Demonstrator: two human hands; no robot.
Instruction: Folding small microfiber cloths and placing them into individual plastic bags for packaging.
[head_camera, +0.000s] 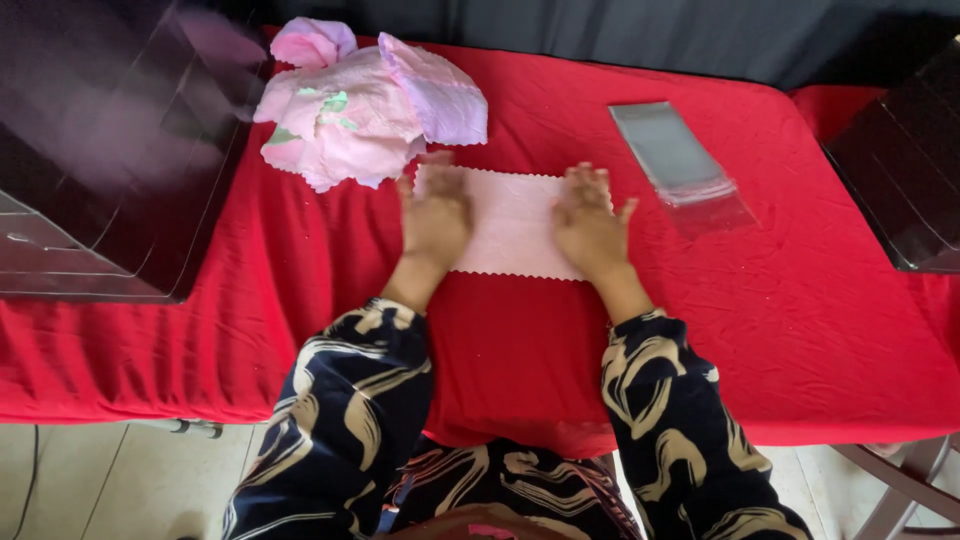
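Observation:
A pale pink cloth (510, 222) with scalloped edges lies flat on the red tablecloth (520, 330). My left hand (435, 220) presses palm-down on its left end, fingers spread. My right hand (590, 225) presses palm-down on its right end, fingers also apart. Neither hand grips anything. Both of my sleeves are dark with cream swirls.
A heap of crumpled pink cloths (365, 110) sits at the back left. A clear plastic sleeve (680, 165) lies to the right of my hands. A clear bin (110, 150) stands at the left, a dark box (905, 160) at the right edge.

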